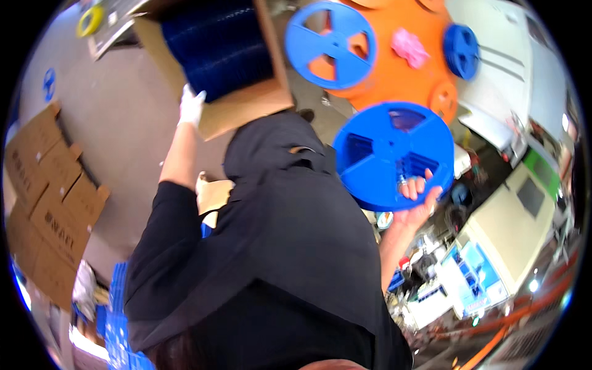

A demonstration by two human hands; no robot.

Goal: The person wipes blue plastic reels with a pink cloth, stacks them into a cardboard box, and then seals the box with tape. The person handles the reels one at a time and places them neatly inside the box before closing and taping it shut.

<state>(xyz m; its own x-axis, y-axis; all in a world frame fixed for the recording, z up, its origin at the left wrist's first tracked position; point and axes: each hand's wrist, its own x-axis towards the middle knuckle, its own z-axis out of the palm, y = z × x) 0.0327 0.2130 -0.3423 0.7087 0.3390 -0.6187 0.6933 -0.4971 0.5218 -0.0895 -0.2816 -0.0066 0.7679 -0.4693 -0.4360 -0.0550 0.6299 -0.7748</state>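
Note:
My right hand [417, 200] is bare and closed round the rim of a thick blue plastic reel [385, 137], or a stack of them. Its fingers show through one of the reel's openings, with the thumb outside the rim. In a white glove, my left hand [192, 108] grips the near left edge of an open cardboard box [246, 106]. Tightly packed dark blue reels [219, 46] lie in a row inside that box. Beyond my right hand, another blue reel [336, 42] with cut-out openings rests at the edge of an orange round-lobed surface [385, 68].
On the orange surface lie a pink crumpled item [409, 48] and a small blue reel stack [460, 52]. Brown cartons [58, 203] are piled at the left. A yellow ring [90, 21] is on the floor at the far left. Pale machines [512, 222] stand at the right.

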